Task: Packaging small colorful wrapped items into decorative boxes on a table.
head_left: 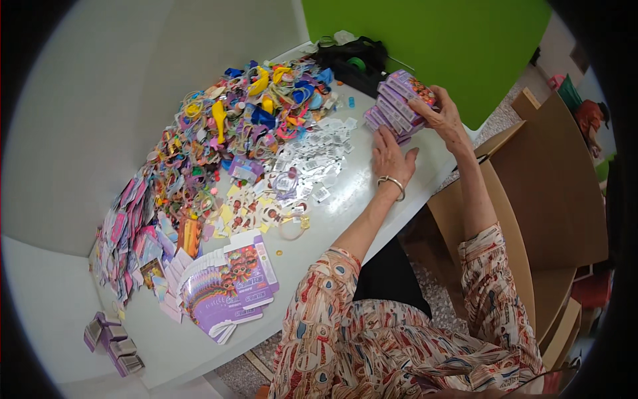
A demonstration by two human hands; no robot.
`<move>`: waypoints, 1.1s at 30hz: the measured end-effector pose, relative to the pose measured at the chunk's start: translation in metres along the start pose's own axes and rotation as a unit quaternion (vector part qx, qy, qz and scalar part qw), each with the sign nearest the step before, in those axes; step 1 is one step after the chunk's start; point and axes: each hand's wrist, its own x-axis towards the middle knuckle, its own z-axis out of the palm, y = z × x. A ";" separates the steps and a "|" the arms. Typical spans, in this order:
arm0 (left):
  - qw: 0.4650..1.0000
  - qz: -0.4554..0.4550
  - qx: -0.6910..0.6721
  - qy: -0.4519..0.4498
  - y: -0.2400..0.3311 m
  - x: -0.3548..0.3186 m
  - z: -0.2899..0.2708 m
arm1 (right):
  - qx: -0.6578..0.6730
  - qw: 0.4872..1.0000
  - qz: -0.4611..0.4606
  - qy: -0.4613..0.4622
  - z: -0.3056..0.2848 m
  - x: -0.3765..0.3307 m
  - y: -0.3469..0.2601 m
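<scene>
At the far right of the table, a tight cluster of small purple printed boxes [397,105] stands together, some slightly tilted. My right hand [444,120] is closed around their right end, fingers over the top. My left hand [395,159], wearing a bracelet at the wrist, rests palm down just in front of them. Its fingertips touch the near edge of the boxes, and its thumb is spread apart. Nearer on the left, flat unfolded purple cartons [216,292] lie fanned out on the white table [339,229].
A big heap of colourful trinkets and balloons [232,120] spreads along the back wall, beside white labels [312,156]. Pink packets [123,233] pile at the left, and small grey-purple boxes [116,342] sit at the near-left corner. Black bag [355,63] behind; open cardboard box [531,179] on the right.
</scene>
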 end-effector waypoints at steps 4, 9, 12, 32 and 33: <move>0.999 0.037 -0.032 -0.022 -0.004 0.009 0.002 | -0.047 0.997 -0.041 0.039 -0.002 0.005 0.014; 0.996 0.027 -0.089 -0.015 -0.011 0.000 -0.015 | -0.050 0.997 -0.024 0.057 0.007 0.004 0.010; 0.985 0.049 -0.153 -0.067 0.004 -0.020 -0.036 | -0.068 0.996 -0.022 0.059 0.006 0.003 0.009; 0.892 -0.029 -0.445 -0.077 -0.013 0.038 0.005 | -0.254 0.920 -0.249 0.163 0.010 -0.010 -0.015; 0.891 -0.024 -0.445 -0.084 -0.009 0.045 0.017 | -0.259 0.918 -0.270 0.132 0.007 -0.009 -0.013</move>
